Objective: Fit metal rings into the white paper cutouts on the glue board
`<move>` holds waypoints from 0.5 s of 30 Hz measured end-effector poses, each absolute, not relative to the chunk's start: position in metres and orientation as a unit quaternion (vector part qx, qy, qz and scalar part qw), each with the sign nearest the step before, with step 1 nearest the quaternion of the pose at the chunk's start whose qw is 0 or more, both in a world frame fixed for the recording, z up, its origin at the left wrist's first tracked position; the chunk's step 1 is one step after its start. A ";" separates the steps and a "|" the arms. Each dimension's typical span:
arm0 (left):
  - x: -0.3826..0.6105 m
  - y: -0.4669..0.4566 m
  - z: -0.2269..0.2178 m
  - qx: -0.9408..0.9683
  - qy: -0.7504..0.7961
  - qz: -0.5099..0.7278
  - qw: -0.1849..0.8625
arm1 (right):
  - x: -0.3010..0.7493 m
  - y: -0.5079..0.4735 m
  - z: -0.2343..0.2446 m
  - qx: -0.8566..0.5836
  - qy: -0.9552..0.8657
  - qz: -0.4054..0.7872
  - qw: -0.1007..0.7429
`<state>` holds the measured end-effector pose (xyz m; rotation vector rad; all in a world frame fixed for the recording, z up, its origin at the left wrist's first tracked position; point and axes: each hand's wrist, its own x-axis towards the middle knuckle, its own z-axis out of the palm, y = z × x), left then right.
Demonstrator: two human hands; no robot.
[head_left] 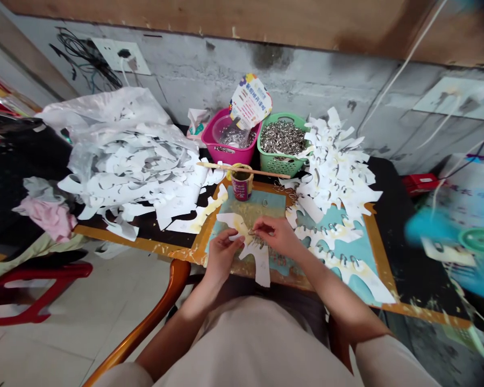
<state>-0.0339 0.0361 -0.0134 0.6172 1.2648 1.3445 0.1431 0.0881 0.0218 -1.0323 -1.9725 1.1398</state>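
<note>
A white cut-out piece (262, 263) with yellowish glue along its middle lies before me, with small metal rings at its notches. Over its middle, my right hand (280, 236) is closed in a pinch on what looks like a small metal ring. On the other side, my left hand (221, 255) has thumb and forefinger brought together by the piece's left edge; whatever sits between them is too small to make out. To the right lie glued white strips (339, 252) with rings set along them. A loose ring (265, 203) rests on the blue-green board (274, 200).
Behind the board stand a glue tub (242, 185) with a wooden stick (262, 172) across it, a pink basket (226, 156) and a green basket (278, 164) of metal rings. White cut-outs heap up left (133, 172) and right (334, 166). A red stool (44, 285) stands left.
</note>
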 end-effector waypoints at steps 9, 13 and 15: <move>-0.028 0.034 0.000 0.232 0.535 0.561 0.588 | 0.143 0.082 0.030 -0.384 -0.812 0.339 0.281; -0.028 0.033 0.000 0.244 0.534 0.568 0.576 | 0.142 0.079 0.032 -0.383 -0.828 0.293 0.285; -0.028 0.033 -0.001 0.246 0.531 0.571 0.575 | 0.141 0.076 0.030 -0.395 -0.815 0.297 0.303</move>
